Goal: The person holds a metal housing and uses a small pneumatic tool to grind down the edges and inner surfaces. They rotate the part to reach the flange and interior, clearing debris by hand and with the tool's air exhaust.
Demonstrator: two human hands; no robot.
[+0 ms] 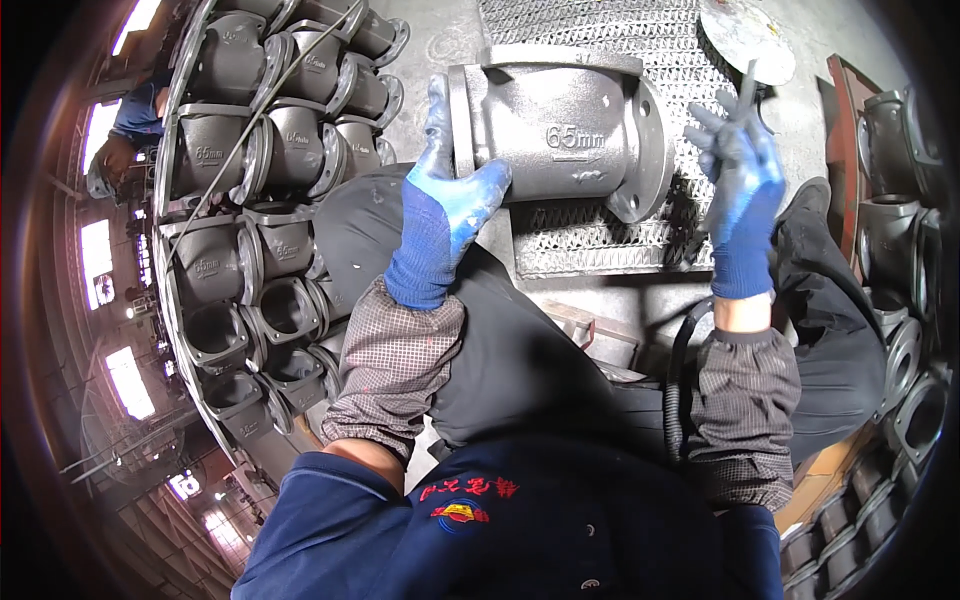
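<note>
The wearer's navy shirt (600, 530) lies nearest the lens, dark trousers (500, 350) beyond it; the blue-gloved left hand (440, 195) grips a grey flanged casting (560, 125) by its left flange, fingers along the outer face and thumb on the near side; the casting is held crosswise over a metal mesh (560, 245), though whether the two touch cannot be told; the right hand (740, 175), gloved alike, is raised just beside the right flange; its fingers are partly curled near a slim grey piece (748, 85), too blurred to tell their hold; similar castings (218, 65) stand in rows at the left.
</note>
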